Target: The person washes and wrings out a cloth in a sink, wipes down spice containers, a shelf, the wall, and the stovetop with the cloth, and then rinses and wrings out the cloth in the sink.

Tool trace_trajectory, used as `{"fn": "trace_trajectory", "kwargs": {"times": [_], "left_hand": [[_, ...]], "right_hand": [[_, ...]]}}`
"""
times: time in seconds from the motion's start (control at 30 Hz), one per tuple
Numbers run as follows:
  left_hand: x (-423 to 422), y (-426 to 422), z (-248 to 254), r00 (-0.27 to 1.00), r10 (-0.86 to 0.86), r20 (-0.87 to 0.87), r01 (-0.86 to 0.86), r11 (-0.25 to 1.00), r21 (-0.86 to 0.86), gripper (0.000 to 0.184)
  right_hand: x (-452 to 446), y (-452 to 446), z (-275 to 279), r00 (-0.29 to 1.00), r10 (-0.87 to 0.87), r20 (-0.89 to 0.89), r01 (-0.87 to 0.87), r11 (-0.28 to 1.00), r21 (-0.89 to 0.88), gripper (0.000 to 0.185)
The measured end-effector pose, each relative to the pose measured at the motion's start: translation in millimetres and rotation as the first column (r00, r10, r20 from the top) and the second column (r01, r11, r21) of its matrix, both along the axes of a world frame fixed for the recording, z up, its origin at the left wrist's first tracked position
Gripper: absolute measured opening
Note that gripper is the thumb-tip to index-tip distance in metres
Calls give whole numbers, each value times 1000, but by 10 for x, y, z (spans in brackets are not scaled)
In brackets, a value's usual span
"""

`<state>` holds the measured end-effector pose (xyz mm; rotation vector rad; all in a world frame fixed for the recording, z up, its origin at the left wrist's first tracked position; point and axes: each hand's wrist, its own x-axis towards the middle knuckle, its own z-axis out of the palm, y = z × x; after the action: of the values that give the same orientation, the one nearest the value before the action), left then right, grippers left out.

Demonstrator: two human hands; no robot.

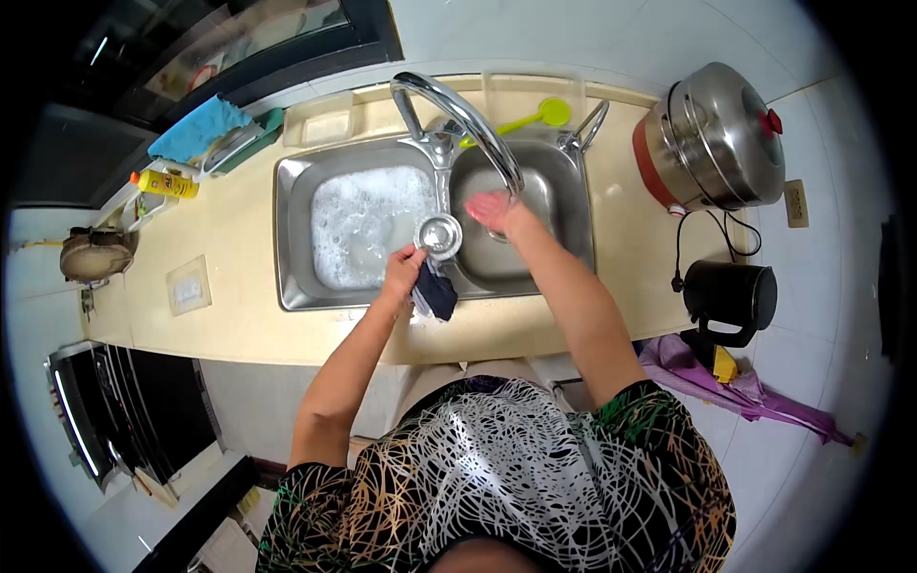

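My left hand (pixel 404 270) pinches the rim of a small round shiny metal dish (pixel 438 236), held over the divider between two sink basins. Its exact kind is hard to make out. Just below that hand a dark cloth (pixel 436 292) lies over the front of the divider. My right hand (pixel 491 207) is stretched out under the end of the chrome faucet (pixel 468 115), above the right basin (pixel 568 205), and holds nothing visible. White suds and water (pixel 368 224) fill much of the left basin (pixel 293 258).
A yellow-green ladle-shaped tool (pixel 552 112) lies behind the right basin. On the right stand a large steel pot (pixel 712 138) and a black kettle (pixel 731 296) with a cord. A yellow bottle (pixel 164 183) and blue cloth (pixel 201 129) are at left.
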<state>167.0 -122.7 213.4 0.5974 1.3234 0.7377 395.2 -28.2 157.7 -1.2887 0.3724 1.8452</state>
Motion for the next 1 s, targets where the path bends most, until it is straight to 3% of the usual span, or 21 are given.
{"fn": "trace_trajectory", "kwargs": {"times": [0.07, 0.1, 0.13, 0.23, 0.27, 0.3, 0.33, 0.4, 0.47, 0.5, 0.63, 0.7, 0.73, 0.8, 0.83, 0.87, 0.9, 0.93, 1.0], "left_hand": [[-72, 39, -49, 999, 45, 0, -45, 999, 29, 16], [-108, 50, -65, 998, 66, -5, -65, 997, 36, 16], [-134, 66, -78, 996, 88, -8, -87, 995, 47, 16], [-190, 96, -43, 993, 114, -21, -112, 992, 53, 17], [-201, 88, -16, 992, 120, -26, -118, 992, 50, 17], [-202, 83, 17, 992, 124, -23, -123, 991, 53, 17], [-197, 91, 47, 991, 131, -18, -130, 990, 58, 17], [-198, 80, 66, 993, 117, -37, -114, 992, 61, 18], [-173, 87, 117, 994, 98, -55, -94, 993, 69, 18], [-133, 79, 157, 991, 118, -58, -113, 991, 74, 17], [-45, 49, 186, 991, 132, -37, -129, 989, 78, 15], [-19, 45, 125, 992, 122, -28, -120, 990, 77, 15], [-4, 37, 93, 994, 110, -20, -108, 991, 80, 14], [18, 31, 40, 995, 95, -26, -92, 993, 77, 14], [38, 22, 17, 996, 77, -36, -74, 994, 78, 14], [70, 11, 28, 997, 77, -30, -75, 994, 75, 14], [103, 3, 58, 996, 88, -20, -87, 994, 72, 13], [132, -3, 89, 995, 98, -10, -97, 993, 68, 12], [173, -9, 48, 996, 85, -21, -84, 995, 59, 12]], "right_hand": [[36, 82, 81, 986, -44, -159, 60, 993, 100, 47], [9, 104, 102, 998, -19, -56, 28, 986, 162, 43], [-30, 32, 116, 998, -14, -62, 24, 988, 155, 43], [-125, -232, 31, 885, 424, 191, -435, 900, 20, 42], [-103, -286, 38, 884, 430, 186, -440, 898, 18, 42], [-11, -336, 43, 643, 764, 51, -765, 643, 13, 41], [79, -351, 49, 275, 959, -72, -958, 280, 63, 40], [209, -343, 14, 287, 958, 20, -958, 286, 14, 37], [296, -276, -18, 820, 561, -111, -554, 828, 91, 38], [314, -231, 92, 907, 395, -148, -384, 918, 100, 39], [281, -11, 218, 900, 403, -167, -388, 914, 117, 37], [359, 75, 197, 780, 621, -72, -579, 761, 292, 39], [458, 116, 207, 779, 623, -72, -582, 761, 286, 39], [665, 175, 337, 430, 887, -169, -736, 453, 504, 27], [713, 169, 439, 431, 886, -170, -739, 454, 498, 27], [710, 136, 713, -35, 976, 216, -960, -93, 264, 23], [724, 122, 774, -297, 884, 360, -938, -340, 61, 22], [740, 110, 830, -561, 726, 397, -820, -551, -153, 21], [871, 122, 704, -685, 439, 582, -725, -492, -482, 20]]}}
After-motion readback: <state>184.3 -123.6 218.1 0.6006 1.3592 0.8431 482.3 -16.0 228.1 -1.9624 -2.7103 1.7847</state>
